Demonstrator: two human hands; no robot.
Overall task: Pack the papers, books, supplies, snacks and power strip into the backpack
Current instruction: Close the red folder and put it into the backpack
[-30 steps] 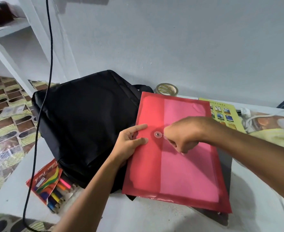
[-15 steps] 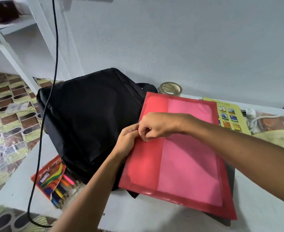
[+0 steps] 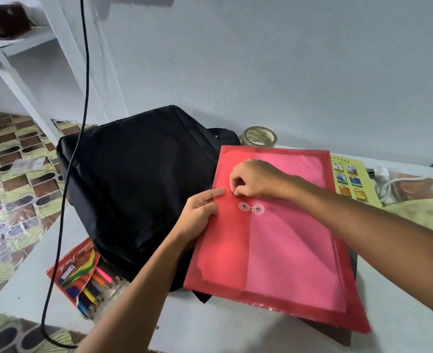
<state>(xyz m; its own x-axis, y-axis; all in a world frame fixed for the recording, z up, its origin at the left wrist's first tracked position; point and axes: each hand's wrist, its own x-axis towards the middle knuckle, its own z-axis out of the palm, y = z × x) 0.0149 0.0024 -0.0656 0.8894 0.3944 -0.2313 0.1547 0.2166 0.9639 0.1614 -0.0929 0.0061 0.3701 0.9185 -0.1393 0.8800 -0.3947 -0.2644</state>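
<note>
A red translucent envelope folder (image 3: 286,245) with pink paper inside lies on the white table (image 3: 235,327), partly over the black backpack (image 3: 133,184). My left hand (image 3: 200,212) presses on the folder's left edge, fingers flat. My right hand (image 3: 256,179) pinches the closure string just above the two clear plastic buttons (image 3: 251,208). A box of colour pencils (image 3: 82,276) pokes out from under the backpack at the front left. A yellow booklet (image 3: 350,179) lies right of the folder. The white power strip cable (image 3: 399,179) shows at the far right.
A roll of tape (image 3: 260,136) sits against the wall behind the folder. A black cord (image 3: 82,98) hangs down across the backpack's left side. A dark flat object lies under the folder. White shelf (image 3: 11,47) at the upper left, patterned floor below.
My right hand moved around the buttons with the string, from beside one button to over the flap and now just above them. Both buttons show now. The left hand stayed on the folder's edge.
</note>
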